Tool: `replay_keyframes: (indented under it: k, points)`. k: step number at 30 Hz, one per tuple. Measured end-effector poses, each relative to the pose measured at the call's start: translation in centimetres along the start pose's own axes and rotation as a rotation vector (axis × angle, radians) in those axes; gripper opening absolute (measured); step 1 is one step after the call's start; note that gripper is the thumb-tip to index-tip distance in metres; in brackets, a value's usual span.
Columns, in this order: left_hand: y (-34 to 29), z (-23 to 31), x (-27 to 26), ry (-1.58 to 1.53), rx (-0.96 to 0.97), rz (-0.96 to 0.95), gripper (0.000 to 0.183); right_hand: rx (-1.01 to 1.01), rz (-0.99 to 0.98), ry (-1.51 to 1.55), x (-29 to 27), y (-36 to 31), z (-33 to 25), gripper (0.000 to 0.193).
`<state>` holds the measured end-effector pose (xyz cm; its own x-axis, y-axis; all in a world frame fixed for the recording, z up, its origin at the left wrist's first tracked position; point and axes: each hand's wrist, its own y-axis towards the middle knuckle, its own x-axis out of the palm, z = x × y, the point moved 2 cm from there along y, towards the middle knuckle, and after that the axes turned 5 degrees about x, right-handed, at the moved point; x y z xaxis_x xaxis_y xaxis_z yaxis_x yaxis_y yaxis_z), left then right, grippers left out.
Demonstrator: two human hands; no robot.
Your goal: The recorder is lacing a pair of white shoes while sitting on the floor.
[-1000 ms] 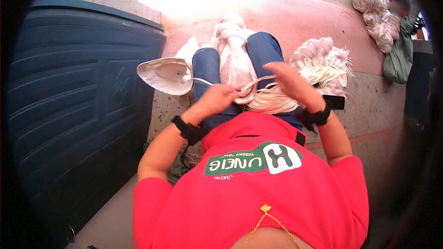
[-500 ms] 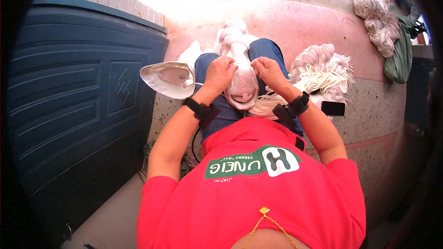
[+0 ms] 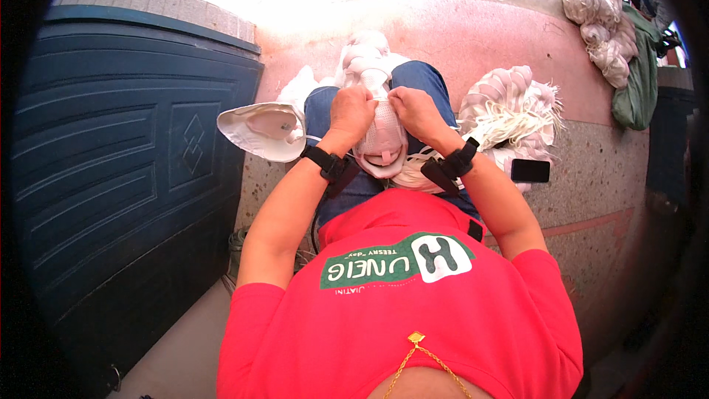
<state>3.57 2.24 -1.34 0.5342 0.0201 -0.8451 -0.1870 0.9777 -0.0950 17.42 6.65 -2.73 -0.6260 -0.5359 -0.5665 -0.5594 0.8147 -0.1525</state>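
A pale pink and white shoe upper [image 3: 382,137] lies lengthwise between my knees, its round opening toward me. My left hand [image 3: 353,114] is closed in a pinch at the upper's left edge, near its middle. Facing it, my right hand [image 3: 419,112] pinches at the right edge. Whatever the fingertips hold is too small to make out; a pale line shows between them. Beyond the hands, a chain of more bundled uppers [image 3: 364,48] continues away from me. Beside my left knee rests a separate white upper [image 3: 269,129], its opening showing.
To my right sit a bundle of uppers [image 3: 502,96] with loose white laces [image 3: 509,127] and a black phone [image 3: 530,171]. A dark blue panelled door [image 3: 125,148] stands close on the left. More bundled uppers [image 3: 602,26] and a green sack [image 3: 639,74] lie far right.
Both hands have moved slightly away from me along the upper, and my right hand has come a little left. The whole view has shifted slightly.
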Motion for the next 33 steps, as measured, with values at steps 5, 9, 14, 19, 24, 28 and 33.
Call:
replay_keyframes:
  k: [5, 9, 14, 19, 24, 28, 33]
  points:
    - [0.2, -0.5, 0.2, -0.102, -0.092, 0.007, 0.017, 0.054, 0.064, -0.066, 0.4, 0.2, -0.3, 0.02]
    - [0.4, -0.8, 0.3, -0.161, -0.13, -0.015, 0.016, 0.044, 0.103, -0.114, 0.6, 0.0, -0.5, 0.02]
    - [0.4, -0.7, -0.1, -0.193, -0.175, -0.057, 0.016, 0.066, 0.103, -0.157, 1.0, 0.1, -0.6, 0.02]
    - [0.4, -0.6, -0.2, -0.217, -0.186, -0.059, 0.016, 0.114, 0.095, -0.207, 1.0, 0.3, -1.0, 0.02]
    - [0.3, -0.9, 0.1, -0.188, -0.156, -0.031, 0.017, 0.146, 0.095, -0.194, 1.2, 0.4, -0.9, 0.02]
    - [0.3, -0.9, 0.3, -0.192, -0.173, -0.013, 0.018, 0.193, 0.127, -0.179, 1.4, 0.3, -1.3, 0.019]
    - [0.1, -0.9, 0.3, -0.162, -0.145, -0.008, 0.022, 0.049, 0.195, -0.202, 2.0, 0.1, -1.0, 0.018]
